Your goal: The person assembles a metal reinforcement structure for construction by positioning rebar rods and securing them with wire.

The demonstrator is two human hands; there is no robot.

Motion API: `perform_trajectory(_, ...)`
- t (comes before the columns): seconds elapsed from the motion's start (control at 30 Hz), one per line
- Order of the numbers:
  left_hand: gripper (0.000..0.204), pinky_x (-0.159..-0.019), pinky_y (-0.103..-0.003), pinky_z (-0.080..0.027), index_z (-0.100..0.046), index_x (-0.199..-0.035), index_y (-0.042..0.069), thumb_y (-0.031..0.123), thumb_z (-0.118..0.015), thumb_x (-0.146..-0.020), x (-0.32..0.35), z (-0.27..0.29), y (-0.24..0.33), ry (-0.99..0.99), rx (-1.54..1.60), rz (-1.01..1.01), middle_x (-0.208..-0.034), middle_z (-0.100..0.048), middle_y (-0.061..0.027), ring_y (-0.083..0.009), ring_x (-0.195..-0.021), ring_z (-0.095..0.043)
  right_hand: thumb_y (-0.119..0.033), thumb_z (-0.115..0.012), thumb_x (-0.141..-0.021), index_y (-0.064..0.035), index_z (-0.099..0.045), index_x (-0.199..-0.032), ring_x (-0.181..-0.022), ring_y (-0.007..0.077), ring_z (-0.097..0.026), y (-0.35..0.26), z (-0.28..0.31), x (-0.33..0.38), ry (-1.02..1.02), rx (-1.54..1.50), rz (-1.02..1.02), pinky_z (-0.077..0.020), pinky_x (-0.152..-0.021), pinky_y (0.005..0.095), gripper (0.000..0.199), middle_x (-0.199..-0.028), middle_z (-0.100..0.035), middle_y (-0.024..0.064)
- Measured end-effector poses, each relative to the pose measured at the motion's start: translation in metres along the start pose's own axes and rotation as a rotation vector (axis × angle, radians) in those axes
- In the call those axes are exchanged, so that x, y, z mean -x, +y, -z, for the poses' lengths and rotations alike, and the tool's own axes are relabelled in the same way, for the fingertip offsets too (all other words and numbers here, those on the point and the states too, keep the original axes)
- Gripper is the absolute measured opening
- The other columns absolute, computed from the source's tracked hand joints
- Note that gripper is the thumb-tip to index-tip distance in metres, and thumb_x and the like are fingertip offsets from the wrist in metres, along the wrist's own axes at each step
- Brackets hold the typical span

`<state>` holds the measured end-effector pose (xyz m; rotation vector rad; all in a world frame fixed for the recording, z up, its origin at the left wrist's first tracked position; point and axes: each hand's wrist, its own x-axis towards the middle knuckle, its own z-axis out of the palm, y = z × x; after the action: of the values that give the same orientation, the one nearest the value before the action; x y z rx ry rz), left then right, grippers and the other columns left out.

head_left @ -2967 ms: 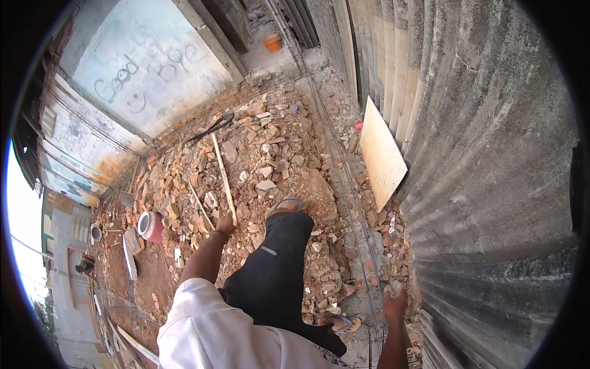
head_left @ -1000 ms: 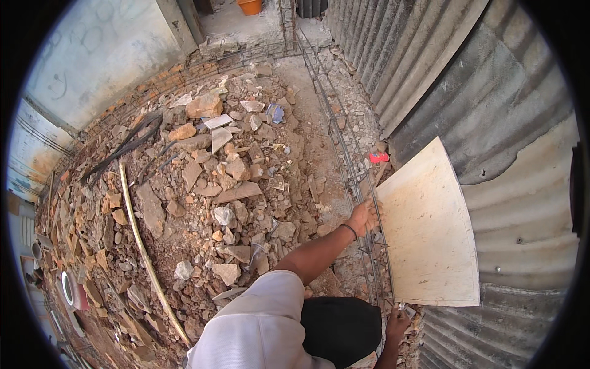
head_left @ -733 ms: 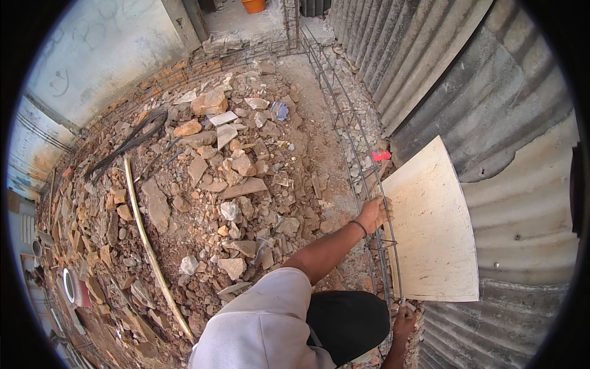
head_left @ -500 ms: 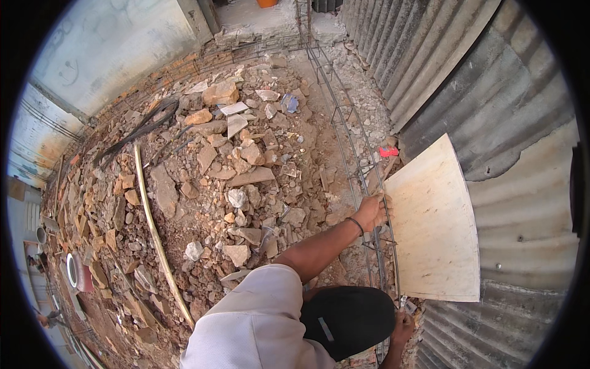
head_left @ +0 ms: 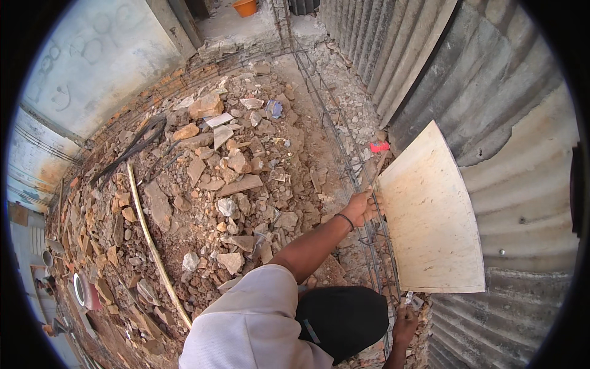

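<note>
My left hand [head_left: 361, 208] reaches out from a white sleeve and closes on a long rebar cage [head_left: 335, 132], right at the left edge of a pale plywood board [head_left: 430, 215]. The board leans against a corrugated metal wall [head_left: 510, 141]. My right hand [head_left: 405, 320] is low in the picture, at the near end of the cage just under the board's lower corner. Its fingers are curled, and a small metal piece [head_left: 410, 300] shows above them. Whether it holds anything is unclear. My knee in dark trousers [head_left: 341, 320] is between the arms.
Broken bricks and rubble [head_left: 215, 184] cover the ground to the left. A long pale stick [head_left: 153, 240] and dark cables [head_left: 135, 144] lie on it. A small red object [head_left: 379, 146] sits by the cage. An orange bucket [head_left: 246, 7] stands at the far end, near a plastered wall [head_left: 92, 61].
I have turned from the rubble toward the board. My left hand moved from the stick to the cage at the board's edge and stays there. My right hand rose to the board's lower corner.
</note>
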<state>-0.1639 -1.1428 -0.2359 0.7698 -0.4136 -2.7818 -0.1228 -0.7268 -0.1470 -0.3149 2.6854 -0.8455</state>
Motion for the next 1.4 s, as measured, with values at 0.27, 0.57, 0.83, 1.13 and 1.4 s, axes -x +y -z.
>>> perform_trajectory(0.27, 0.041, -0.08, -0.052, -0.058, -0.057, -0.108, 0.0, 0.039, -0.044, -0.106, -0.019, 0.018, 0.011, 0.026, -0.022, 0.021, -0.091, -0.061, -0.0103, -0.0297, -0.083, -0.064, -0.022, -0.065, -0.095, 0.0043, -0.054, -0.07, -0.06, 0.0223, -0.044, 0.008, -0.023, -0.018, -0.035, -0.027, -0.064, -0.0395, -0.061, 0.0401, 0.038, -0.063, -0.051, 0.0116)
perform_trajectory(0.57, 0.044, -0.083, -0.054, -0.06, -0.056, -0.115, -0.004, 0.038, -0.046, -0.106, -0.042, 0.039, 0.012, -0.027, -0.026, -0.018, -0.1, -0.063, -0.0145, -0.0328, -0.09, -0.065, -0.032, -0.065, -0.097, -0.0017, -0.037, -0.06, -0.059, 0.0108, -0.032, 0.055, -0.065, -0.05, 0.005, 0.001, 0.07, -0.028, -0.053, 0.0349, 0.055, -0.058, -0.037, 0.0012)
perform_trajectory(0.83, 0.041, -0.091, -0.055, -0.058, -0.055, -0.116, -0.001, 0.038, -0.047, -0.105, -0.059, 0.078, 0.011, 0.039, -0.039, 0.008, -0.103, -0.063, -0.0138, -0.0342, -0.096, -0.065, -0.034, -0.066, -0.096, -0.0023, -0.039, -0.06, -0.058, 0.0097, -0.032, 0.06, -0.098, -0.062, -0.047, -0.008, 0.008, -0.0286, -0.051, 0.0355, 0.056, -0.055, -0.034, -0.0003)
perform_trajectory(1.13, 0.042, -0.09, -0.056, -0.058, -0.055, -0.115, -0.001, 0.039, -0.051, -0.103, -0.093, 0.098, -0.004, 0.009, -0.042, 0.03, -0.095, -0.064, -0.0138, -0.0332, -0.095, -0.066, -0.032, -0.065, -0.097, 0.0013, -0.041, -0.06, -0.058, 0.01, -0.034, 0.054, -0.103, -0.08, -0.066, -0.035, 0.108, -0.0308, -0.052, 0.0366, 0.055, -0.056, -0.039, -0.0003)
perform_trajectory(1.4, 0.043, -0.093, -0.056, -0.057, -0.054, -0.118, -0.004, 0.036, -0.05, -0.104, -0.095, 0.109, 0.002, 0.104, -0.083, 0.024, -0.097, -0.065, -0.016, -0.0359, -0.1, -0.066, -0.032, -0.065, -0.096, 0.002, -0.044, -0.061, -0.058, 0.0122, -0.037, 0.062, -0.12, -0.085, -0.12, -0.124, 0.002, -0.0337, -0.053, 0.0383, 0.054, -0.054, -0.04, 0.0053)
